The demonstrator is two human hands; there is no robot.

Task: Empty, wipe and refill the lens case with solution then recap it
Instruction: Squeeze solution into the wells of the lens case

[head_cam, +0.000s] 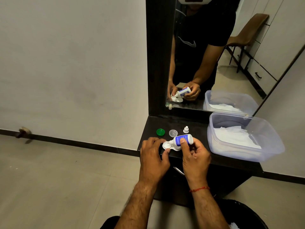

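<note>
Refill step, I judge: R hand (195, 156) grip clamped on solution bottle (183, 140), nozzle over lens case (166, 145) on bench (195, 127); L hand (152, 154) grip pinches the case. Next: fill other well, recap w/ green cap (160, 132) and clear cap (173, 133).

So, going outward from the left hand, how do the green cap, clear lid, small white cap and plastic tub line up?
From the left hand, holding the lens case:
1. green cap, just beyond it.
2. clear lid, further right.
3. small white cap, behind the bottle the right hand grips.
4. plastic tub, far right.
</note>
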